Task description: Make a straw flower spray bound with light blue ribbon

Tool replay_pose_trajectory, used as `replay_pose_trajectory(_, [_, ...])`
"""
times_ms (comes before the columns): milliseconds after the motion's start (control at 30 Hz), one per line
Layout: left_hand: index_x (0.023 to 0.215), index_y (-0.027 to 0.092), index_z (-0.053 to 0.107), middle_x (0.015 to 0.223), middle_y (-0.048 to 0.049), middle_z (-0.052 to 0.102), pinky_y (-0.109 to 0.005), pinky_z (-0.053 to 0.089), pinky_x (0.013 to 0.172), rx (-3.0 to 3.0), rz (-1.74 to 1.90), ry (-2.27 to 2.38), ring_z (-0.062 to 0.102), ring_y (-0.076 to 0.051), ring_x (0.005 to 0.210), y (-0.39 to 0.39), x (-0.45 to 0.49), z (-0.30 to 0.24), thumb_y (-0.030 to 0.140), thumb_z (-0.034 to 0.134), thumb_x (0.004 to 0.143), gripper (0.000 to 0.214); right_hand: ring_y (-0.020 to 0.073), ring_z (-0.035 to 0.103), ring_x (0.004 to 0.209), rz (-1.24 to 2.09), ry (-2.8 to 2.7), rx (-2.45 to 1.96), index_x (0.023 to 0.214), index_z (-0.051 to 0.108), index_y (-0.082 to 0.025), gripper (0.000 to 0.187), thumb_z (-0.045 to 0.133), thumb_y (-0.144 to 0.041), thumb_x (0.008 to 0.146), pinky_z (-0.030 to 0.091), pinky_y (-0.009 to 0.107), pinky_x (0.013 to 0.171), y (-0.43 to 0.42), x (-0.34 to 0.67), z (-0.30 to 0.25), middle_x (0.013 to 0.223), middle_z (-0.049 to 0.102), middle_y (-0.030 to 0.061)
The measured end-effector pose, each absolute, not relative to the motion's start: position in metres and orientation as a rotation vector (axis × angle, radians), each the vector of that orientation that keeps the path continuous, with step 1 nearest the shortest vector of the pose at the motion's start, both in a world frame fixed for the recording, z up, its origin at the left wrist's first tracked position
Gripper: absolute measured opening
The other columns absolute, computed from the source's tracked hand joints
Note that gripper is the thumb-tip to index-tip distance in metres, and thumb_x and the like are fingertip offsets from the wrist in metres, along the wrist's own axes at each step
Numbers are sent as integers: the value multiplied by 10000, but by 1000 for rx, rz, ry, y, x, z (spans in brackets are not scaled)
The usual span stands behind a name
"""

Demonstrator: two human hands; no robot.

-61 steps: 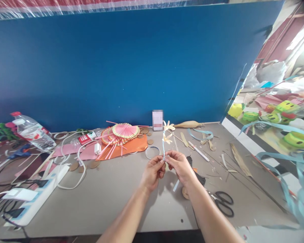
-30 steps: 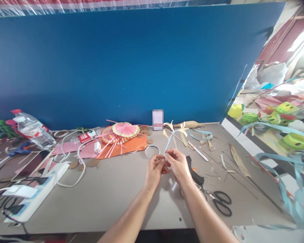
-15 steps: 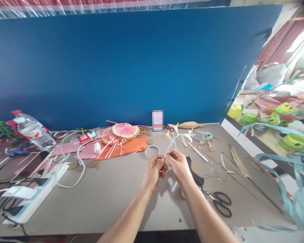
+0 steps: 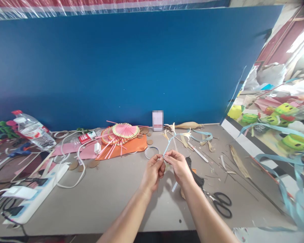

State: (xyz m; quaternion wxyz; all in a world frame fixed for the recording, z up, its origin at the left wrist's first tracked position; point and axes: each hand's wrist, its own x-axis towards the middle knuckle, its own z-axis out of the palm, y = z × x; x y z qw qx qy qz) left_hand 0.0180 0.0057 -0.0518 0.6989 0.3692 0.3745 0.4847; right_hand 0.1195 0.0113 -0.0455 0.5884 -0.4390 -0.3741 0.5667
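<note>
Both my hands meet above the middle of the table, pinching the lower end of a small artificial flower sprig (image 4: 168, 144). Its thin stem is wrapped in light blue, and pale cream flowers spread from its upper branches. My left hand (image 4: 153, 170) is closed with thumb and fingertips at the stem's bottom. Just beside it, my right hand (image 4: 177, 165) pinches the stem slightly higher. The fingers hide the very end of the stem. Under my right wrist lies a black glue gun (image 4: 196, 175), partly covered, with black-handled scissors (image 4: 222, 204) close by.
Pleated paper fans (image 4: 125, 132) rest on orange paper (image 4: 139, 144) at the back. A white power strip (image 4: 38, 197) with cables and plastic bottles (image 4: 34, 130) occupy the left. Dried leaves (image 4: 239, 162), twigs and blue ribbon (image 4: 294, 182) lie right. A blue panel (image 4: 131, 67) stands behind.
The sprig has turned and tipped slightly, its flowers shifting a little to the left. Both hands keep their pinch in nearly the same place.
</note>
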Motion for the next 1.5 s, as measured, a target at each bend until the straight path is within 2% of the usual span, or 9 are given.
replay_pose_trajectory(167, [659,168,422,429,87,341,-145,151,348,728,960,703,239,-16,338,8,14,-53,357,594,666,256,71,369,482,1397,-879,-1001,536,502,-159,101,590,-207,548,302,215,517,12,122,-45,514,458,-45])
replay_pose_trajectory(267, [663,157,463,482,53,439,-152,239,371,777,933,756,352,-33,377,10,11,-55,369,594,665,250,76,375,462,1400,-935,-1009,554,488,-167,103,571,-226,575,305,218,504,12,123,-46,482,435,-56])
replay_pose_trajectory(367, [703,147,520,655,-4,544,-184,385,510,873,995,861,516,-90,588,10,10,-53,327,618,649,212,91,410,471,1331,-1012,-1076,593,478,-177,89,536,-242,612,317,222,501,11,124,-47,491,457,-54])
replay_pose_trajectory(500, [803,167,565,815,-18,572,-226,418,694,970,1181,964,534,-125,788,12,10,-49,254,631,635,201,91,383,461,1021,-1195,-1361,615,521,-176,48,507,-221,615,296,219,477,10,124,-48,510,474,-45])
replay_pose_trajectory(733, [743,152,617,702,-21,605,-239,414,659,1149,1283,1046,542,-133,667,22,6,-53,289,669,582,218,124,445,510,663,-1433,-1535,595,530,-189,110,499,-280,648,314,230,498,0,117,-45,559,543,-10])
replay_pose_trajectory(933, [683,149,640,627,-16,609,-228,409,571,1210,1294,1108,522,-116,565,26,4,-54,308,665,583,189,145,487,553,465,-1517,-1539,579,499,-200,105,484,-238,676,321,246,543,-3,112,-46,573,563,1])
replay_pose_trajectory(1167, [680,136,633,592,-14,603,-230,420,572,1262,1201,1125,529,-123,561,26,1,-47,331,660,591,217,165,506,636,253,-1564,-1490,589,494,-191,88,470,-167,670,333,282,647,-3,111,-48,623,574,14])
replay_pose_trajectory(1400, [671,144,617,614,-25,602,-245,434,606,1439,1215,1169,546,-139,596,25,-3,-43,362,601,655,218,158,496,643,236,-1582,-1484,601,485,-182,89,471,-167,688,316,299,682,-2,108,-48,631,573,12])
replay_pose_trajectory(1500, [671,146,621,620,-26,605,-250,433,604,1503,1239,1196,543,-139,585,26,-6,-43,355,602,651,212,153,487,630,422,-1540,-1475,598,494,-179,103,477,-207,696,329,287,653,0,110,-46,624,567,11])
